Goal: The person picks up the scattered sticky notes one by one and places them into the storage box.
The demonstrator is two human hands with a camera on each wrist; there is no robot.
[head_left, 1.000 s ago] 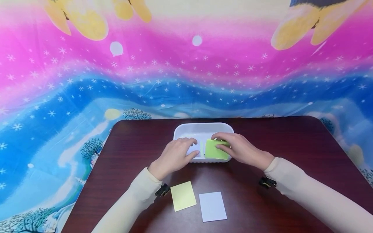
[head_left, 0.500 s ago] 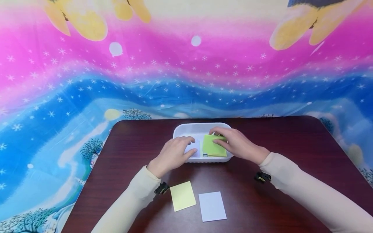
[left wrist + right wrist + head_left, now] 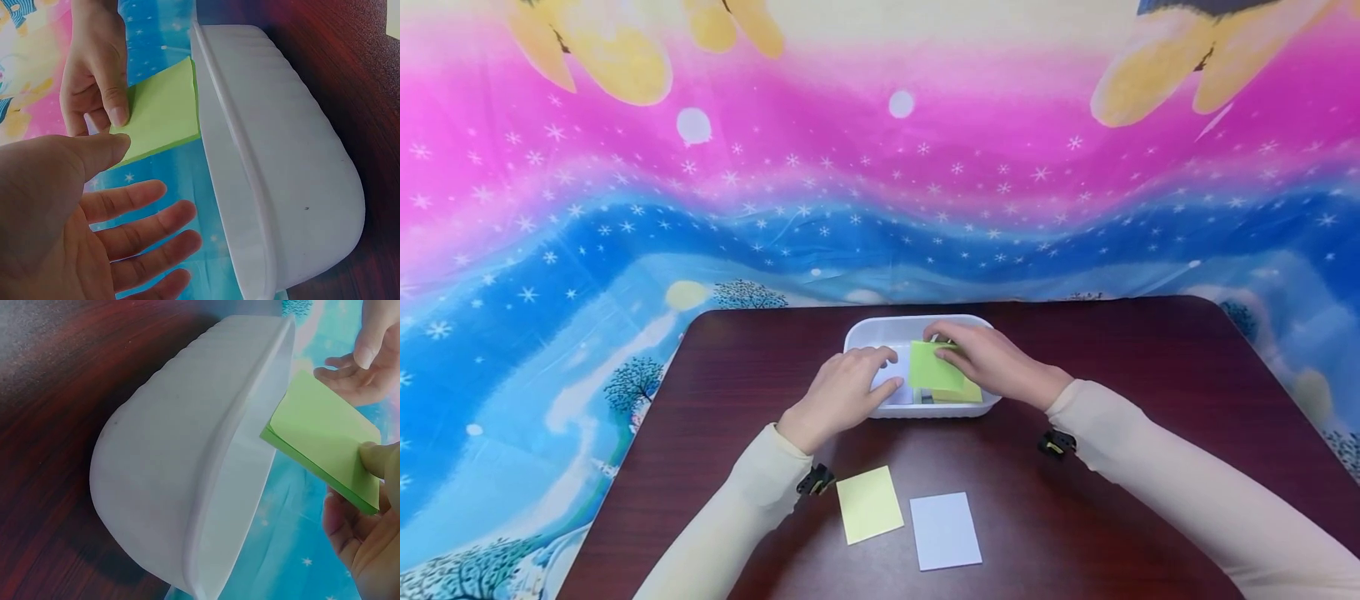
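Note:
My right hand (image 3: 988, 358) pinches a green sticky note pad (image 3: 931, 367) above the white plastic basin (image 3: 861, 329). In the right wrist view the thumb lies on the top face of the pad (image 3: 325, 437), fingers beneath. My left hand (image 3: 842, 392) hovers at the basin's left side; in the left wrist view its fingers (image 3: 150, 222) are spread and hold nothing, the thumb tip near the green pad's edge. Inside the basin lie a pale lilac pad (image 3: 898, 394) and a yellow-green pad (image 3: 962, 394), partly hidden by the green one.
On the dark red wooden table (image 3: 760, 358), a pale yellow sticky note pad (image 3: 870, 504) and a white pad (image 3: 945, 531) lie in front of the basin. A patterned cloth (image 3: 820, 217) hangs behind the table's far edge.
My right hand has carried the green pad leftward and slightly away within the basin. The yellow-green pad beneath now shows. My left hand has barely moved; the pads on the table stay put.

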